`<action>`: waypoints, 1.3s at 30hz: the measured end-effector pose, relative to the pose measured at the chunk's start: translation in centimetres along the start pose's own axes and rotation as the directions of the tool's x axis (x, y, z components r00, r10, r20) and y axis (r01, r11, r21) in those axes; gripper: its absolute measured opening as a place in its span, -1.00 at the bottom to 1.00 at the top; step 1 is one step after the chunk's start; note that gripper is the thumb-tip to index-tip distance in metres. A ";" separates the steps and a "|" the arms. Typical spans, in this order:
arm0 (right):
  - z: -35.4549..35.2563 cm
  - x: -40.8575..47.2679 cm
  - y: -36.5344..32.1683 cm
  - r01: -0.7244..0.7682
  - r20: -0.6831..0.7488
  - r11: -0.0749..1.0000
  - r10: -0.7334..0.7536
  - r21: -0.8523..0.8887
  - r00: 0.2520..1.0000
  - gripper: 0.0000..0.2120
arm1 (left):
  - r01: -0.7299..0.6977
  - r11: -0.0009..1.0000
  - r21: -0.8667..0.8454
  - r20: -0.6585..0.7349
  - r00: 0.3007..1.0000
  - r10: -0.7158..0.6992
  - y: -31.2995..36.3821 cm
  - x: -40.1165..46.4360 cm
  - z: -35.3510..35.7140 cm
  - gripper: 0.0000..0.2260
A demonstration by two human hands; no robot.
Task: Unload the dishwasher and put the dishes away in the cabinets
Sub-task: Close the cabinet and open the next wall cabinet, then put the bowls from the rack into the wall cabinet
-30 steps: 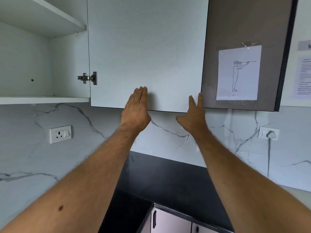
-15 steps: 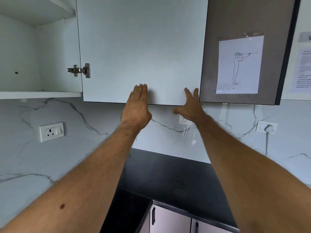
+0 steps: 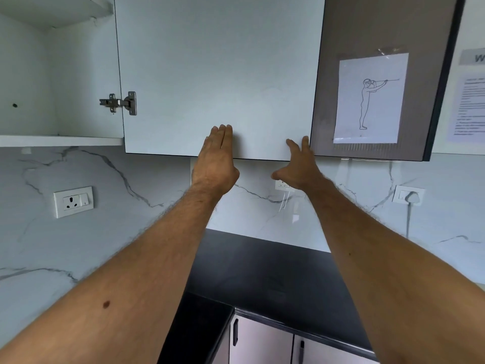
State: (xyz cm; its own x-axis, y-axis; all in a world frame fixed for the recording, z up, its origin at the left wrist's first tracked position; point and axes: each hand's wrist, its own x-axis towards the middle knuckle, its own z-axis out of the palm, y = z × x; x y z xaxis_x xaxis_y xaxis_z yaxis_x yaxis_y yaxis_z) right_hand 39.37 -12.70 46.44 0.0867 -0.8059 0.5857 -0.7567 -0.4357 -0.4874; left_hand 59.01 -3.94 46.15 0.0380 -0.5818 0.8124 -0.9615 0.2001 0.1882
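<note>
Left hand (image 3: 215,161): fingers were held straight, flat against the cabinet door (image 3: 217,74).
Right hand (image 3: 299,166): fingers were spread open at the door's lower right corner.

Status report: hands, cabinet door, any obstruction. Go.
Left hand open, fingers flat on white cabinet door. Right hand open at the door's lower right corner. Door swung open, shelf bare. Nothing in the way.

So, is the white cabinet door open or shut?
Open: the white cabinet door stands swung out on its hinge, and the shelf inside shows.
</note>
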 end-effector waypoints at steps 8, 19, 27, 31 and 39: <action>0.7 -5.4 2.6 0.071 -0.004 0.994 -0.071 -0.082 0.997 -0.07 | 0.006 1.000 0.021 0.065 0.998 -0.007 0.2 -3.2 1.4 -0.21; 2.6 -18.8 8.6 -0.079 0.140 0.973 0.111 -0.218 0.984 -0.15 | -0.026 0.998 -0.053 0.222 0.974 0.037 1.5 -13.0 6.9 -0.21; 3.0 -28.6 14.1 -0.278 0.127 0.934 0.311 -0.225 0.942 -0.24 | -0.077 0.981 -0.178 0.390 0.910 0.142 3.3 -23.0 12.8 -0.26; 2.0 -33.4 16.6 -0.395 0.113 0.884 0.432 -0.248 0.895 -0.25 | -0.082 0.967 -0.243 0.477 0.858 0.192 6.3 -27.3 14.7 -0.27; -1.3 -40.3 20.2 -0.534 0.117 0.774 0.599 -0.340 0.792 -0.26 | -0.065 0.908 -0.414 0.525 0.798 0.296 14.3 -34.1 17.0 -0.30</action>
State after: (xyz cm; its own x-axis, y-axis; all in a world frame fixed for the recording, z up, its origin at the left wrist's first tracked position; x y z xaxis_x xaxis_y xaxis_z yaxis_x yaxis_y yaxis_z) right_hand 19.77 11.52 13.77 -0.3087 -0.9462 0.0968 -0.8524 0.2301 -0.4696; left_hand 39.31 5.39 11.79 -0.3973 -0.8188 0.4145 -0.7632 0.5456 0.3462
